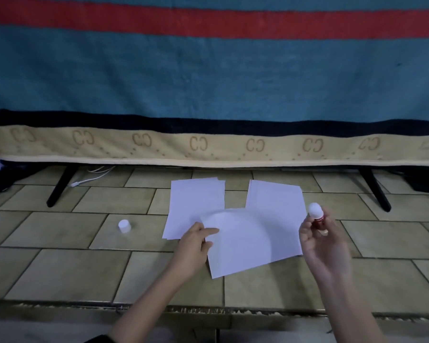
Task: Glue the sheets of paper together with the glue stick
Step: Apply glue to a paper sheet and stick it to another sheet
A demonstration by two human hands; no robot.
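Two stacks of white paper lie on the tiled floor: a left stack point(194, 201) and a right stack point(279, 199). A single white sheet point(248, 243) lies in front of them, overlapping both, its far edge curled upward. My left hand point(196, 240) pinches that sheet at its left edge. My right hand point(319, 236) holds a red glue stick point(316, 216) upright beside the sheet's right edge, its white tip uncapped. The glue stick's white cap point(124, 226) stands on the floor to the left of the papers.
A blue, red and beige cloth point(208, 82) hangs across the back, over black slanted legs point(60, 186) point(375, 191). A white cable point(92, 175) lies under it at the left. A floor edge point(208, 309) runs across near me.
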